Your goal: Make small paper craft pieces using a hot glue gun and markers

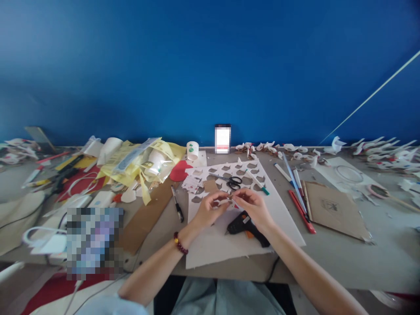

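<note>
Blue wall, messy worktop. Left hand and right hand are pinched on a tiny piece, grip above the half-holed sheet; birds beyond look done, this piece probably isn't.

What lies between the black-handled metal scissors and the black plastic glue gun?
In the head view, the bare left hand and right hand, holding a small brownish piece.

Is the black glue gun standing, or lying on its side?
Lying on its side: from above, the black glue gun shows its profile, resting on the white sheet.
</note>
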Motion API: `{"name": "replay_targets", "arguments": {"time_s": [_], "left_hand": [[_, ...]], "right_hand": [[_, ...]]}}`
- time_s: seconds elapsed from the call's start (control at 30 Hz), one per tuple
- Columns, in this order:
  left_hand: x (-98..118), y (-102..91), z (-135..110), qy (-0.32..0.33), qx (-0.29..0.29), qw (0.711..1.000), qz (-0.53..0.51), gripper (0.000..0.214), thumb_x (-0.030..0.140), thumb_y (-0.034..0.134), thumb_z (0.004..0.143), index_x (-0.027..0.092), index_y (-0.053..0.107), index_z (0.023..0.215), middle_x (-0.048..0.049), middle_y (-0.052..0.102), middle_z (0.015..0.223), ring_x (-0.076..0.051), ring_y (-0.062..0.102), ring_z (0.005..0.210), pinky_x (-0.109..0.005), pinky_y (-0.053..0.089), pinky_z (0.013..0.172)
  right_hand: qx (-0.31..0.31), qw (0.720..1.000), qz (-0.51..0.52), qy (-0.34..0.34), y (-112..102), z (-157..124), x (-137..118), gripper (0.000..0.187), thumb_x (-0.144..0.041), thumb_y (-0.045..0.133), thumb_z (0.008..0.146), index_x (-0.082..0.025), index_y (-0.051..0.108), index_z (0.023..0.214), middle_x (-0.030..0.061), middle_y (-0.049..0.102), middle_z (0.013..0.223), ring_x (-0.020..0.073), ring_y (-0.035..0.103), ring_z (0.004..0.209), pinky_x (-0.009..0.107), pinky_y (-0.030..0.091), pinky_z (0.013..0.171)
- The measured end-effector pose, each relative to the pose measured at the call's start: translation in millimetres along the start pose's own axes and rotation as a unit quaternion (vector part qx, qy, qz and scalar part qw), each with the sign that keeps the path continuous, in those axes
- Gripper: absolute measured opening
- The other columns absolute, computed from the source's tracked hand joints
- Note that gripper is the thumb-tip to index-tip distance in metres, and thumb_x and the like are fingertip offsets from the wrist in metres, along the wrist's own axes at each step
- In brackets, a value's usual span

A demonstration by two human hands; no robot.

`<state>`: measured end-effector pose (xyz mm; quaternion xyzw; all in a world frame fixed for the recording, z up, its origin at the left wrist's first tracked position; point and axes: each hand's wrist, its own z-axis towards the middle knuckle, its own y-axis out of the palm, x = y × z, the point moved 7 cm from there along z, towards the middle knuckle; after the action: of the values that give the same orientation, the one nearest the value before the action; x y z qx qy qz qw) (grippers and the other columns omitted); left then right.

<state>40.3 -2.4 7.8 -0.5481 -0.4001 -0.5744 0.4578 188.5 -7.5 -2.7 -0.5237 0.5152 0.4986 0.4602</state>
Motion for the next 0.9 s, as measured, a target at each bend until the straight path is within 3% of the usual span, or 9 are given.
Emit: {"name": "replay_targets", "arguments": {"time_s": [0.23, 0.43, 0.63, 0.9], "left_hand": [[18.8, -0.9, -3.1, 0.074, 0.012, 0.995, 0.06, 0.014, 0.03, 0.06, 0.079, 0.02, 0.065, 0.088, -0.0067, 0.062, 0.092, -0.017, 0.059, 0.089, -0.027, 0.048, 0.073], [21.7, -0.2, -3.7, 0.103, 0.005, 0.992, 0.076, 0.013, 0.026, 0.058, 0.08, 0.02, 0.064, 0.09, -0.0057, 0.061, 0.091, -0.016, 0.058, 0.086, -0.025, 0.045, 0.068], [23.3, -0.2, -3.8, 0.091, 0.011, 0.992, 0.085, 0.013, 0.027, 0.059, 0.079, 0.021, 0.065, 0.088, -0.0059, 0.061, 0.089, -0.017, 0.058, 0.086, -0.025, 0.045, 0.068], [17.9, 1.8, -4.4, 0.078, 0.0, 0.993, 0.089, 0.015, 0.032, 0.058, 0.08, 0.021, 0.064, 0.089, -0.0062, 0.061, 0.091, -0.018, 0.058, 0.088, -0.028, 0.046, 0.074]], "right_hand": [[0.0, 0.985, -0.104, -0.135, 3.4, -6.2, -26.0, 0.016, -0.034, 0.065, 0.076, -0.019, 0.063, 0.082, 0.003, 0.061, 0.076, 0.0151, 0.052, 0.069, 0.028, 0.044, 0.065], [0.003, 0.981, -0.129, -0.146, 5.1, -9.5, -32.7, 0.013, -0.031, 0.063, 0.078, -0.02, 0.062, 0.085, 0.003, 0.061, 0.079, 0.0159, 0.054, 0.071, 0.03, 0.045, 0.068], [0.011, 0.98, -0.105, -0.17, 2.4, -8.0, -32.3, 0.011, -0.032, 0.065, 0.076, -0.021, 0.064, 0.079, 0.0038, 0.061, 0.08, 0.0168, 0.054, 0.07, 0.031, 0.045, 0.068], [0.008, 0.988, -0.064, -0.138, 0.4, -3.6, -22.5, 0.012, -0.033, 0.068, 0.074, -0.021, 0.066, 0.075, 0.0029, 0.062, 0.074, 0.0167, 0.054, 0.067, 0.03, 0.043, 0.065]]}}
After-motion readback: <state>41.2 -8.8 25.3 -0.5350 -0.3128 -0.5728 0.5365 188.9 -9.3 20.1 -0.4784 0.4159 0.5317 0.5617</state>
